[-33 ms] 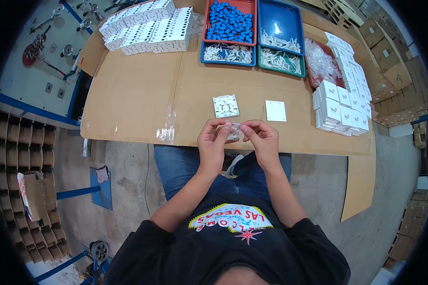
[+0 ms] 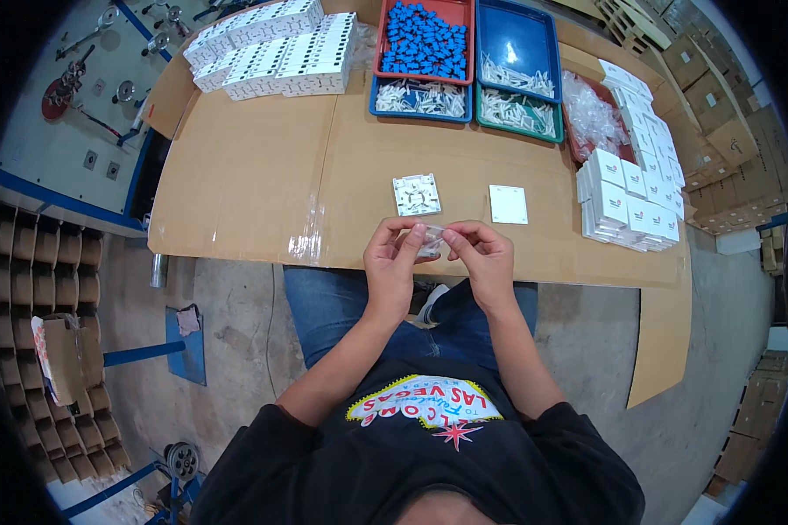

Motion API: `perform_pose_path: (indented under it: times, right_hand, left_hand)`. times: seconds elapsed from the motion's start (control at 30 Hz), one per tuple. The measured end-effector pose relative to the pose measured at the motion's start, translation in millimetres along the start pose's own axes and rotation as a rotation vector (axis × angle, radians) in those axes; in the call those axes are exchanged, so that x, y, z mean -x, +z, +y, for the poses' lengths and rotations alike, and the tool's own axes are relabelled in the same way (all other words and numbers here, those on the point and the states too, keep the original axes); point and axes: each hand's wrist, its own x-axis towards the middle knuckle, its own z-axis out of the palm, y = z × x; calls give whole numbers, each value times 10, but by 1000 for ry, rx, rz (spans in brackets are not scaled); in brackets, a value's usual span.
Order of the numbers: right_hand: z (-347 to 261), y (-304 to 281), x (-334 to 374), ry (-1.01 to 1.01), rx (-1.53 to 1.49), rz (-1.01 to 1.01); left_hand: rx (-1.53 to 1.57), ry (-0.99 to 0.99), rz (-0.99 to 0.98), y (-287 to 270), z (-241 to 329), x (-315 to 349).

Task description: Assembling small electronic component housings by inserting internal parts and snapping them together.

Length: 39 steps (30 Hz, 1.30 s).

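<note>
Just over the table's near edge, my left hand and my right hand pinch a small clear plastic bag between thumbs and fingers. Something pale seems to be inside it, too small to make out. Right beyond my left hand lies a square white plastic housing, its inner side with moulded details facing up. A flat white square cover plate rests to its right, apart from it and beyond my right hand.
Cardboard covers the table. At its far side stand a red tray of blue connectors, a blue tray and others with white plugs, and a stack of white housings. Small white boxes pile up at right beside clear bags.
</note>
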Motion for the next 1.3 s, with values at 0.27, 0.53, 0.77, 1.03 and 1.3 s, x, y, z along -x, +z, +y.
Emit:
perform_pose_path:
  times: [0.27, 0.53, 0.77, 1.03, 1.3]
  right_hand:
    - [5, 19, -3, -4, 20, -16]
    - [24, 11, 5, -37, 20, -28]
    - [21, 23, 8, -58, 10, -30]
    - [61, 67, 33, -37, -78, -28]
    - [28, 47, 35, -53, -75, -68]
  left_hand:
    - [3, -34, -41, -37, 9, 16]
    - [-49, -9, -86, -56, -28, -19]
    - [-75, 40, -94, -29, -50, -32]
    - [-55, 99, -97, -3, -71, 23]
    - [-84, 101, -149, -41, -110, -3]
